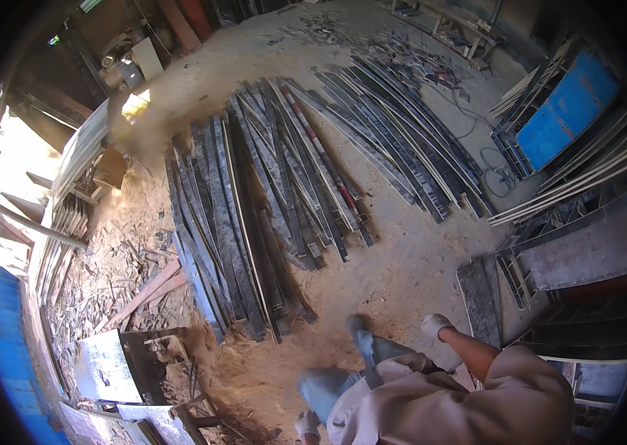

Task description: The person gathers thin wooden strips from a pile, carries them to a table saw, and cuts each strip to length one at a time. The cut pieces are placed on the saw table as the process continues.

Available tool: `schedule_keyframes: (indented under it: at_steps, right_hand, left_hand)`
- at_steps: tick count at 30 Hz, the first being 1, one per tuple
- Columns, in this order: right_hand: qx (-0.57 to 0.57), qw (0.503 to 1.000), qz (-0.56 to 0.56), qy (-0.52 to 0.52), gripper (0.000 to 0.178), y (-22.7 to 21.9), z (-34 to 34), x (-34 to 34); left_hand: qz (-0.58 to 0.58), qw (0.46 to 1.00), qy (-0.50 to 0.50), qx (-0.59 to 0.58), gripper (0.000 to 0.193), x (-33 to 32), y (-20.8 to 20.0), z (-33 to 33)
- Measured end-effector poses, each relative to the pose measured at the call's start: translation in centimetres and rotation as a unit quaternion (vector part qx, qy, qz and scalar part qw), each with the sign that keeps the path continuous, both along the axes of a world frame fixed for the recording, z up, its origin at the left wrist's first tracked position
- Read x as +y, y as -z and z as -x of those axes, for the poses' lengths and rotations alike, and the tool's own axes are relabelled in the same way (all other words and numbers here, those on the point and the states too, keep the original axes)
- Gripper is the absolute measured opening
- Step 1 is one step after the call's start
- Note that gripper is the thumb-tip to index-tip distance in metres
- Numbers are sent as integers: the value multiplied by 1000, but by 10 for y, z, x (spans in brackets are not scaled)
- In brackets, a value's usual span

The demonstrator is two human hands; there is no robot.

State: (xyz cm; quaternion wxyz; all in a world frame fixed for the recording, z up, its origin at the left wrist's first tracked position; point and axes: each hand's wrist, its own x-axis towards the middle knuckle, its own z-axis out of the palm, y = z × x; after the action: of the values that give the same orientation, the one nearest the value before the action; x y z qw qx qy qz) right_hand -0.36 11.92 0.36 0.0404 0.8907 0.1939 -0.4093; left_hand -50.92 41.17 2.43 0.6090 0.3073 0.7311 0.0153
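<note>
My right hand [436, 325], in a pale work glove, hangs beside my right leg with its fingers curled in and nothing visible in them. My left hand [307, 424], gloved too, is low at the lower edge next to my left thigh; its fingers are too small to make out. Neither hand touches the strips. In front of my feet lies a broad pile of long dark strips [235, 222], fanned out loosely on the dusty floor. A second pile of similar strips [410, 133] spreads farther off to the right.
At the right, a blue panel [565, 111] leans among stacked frames and pale strips. A dark board [479, 297] is close to my right hand. Wood scraps [94, 282] litter the left floor, near a machine stand [161, 363]. A cable [499, 174] coils by the far-right strips.
</note>
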Motion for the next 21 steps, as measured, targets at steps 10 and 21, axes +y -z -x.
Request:
schedule_keyframes:
  at_steps: [10,21]
  right_hand:
    - [-81,968,-143,190,24,-75,-136,71]
    - [67,966,132,214,36,-72,-205,-13]
  left_hand:
    - [-104,958,204,-175,31,174,3,-347]
    - [-40,943,268,-194,34,175,102,-555]
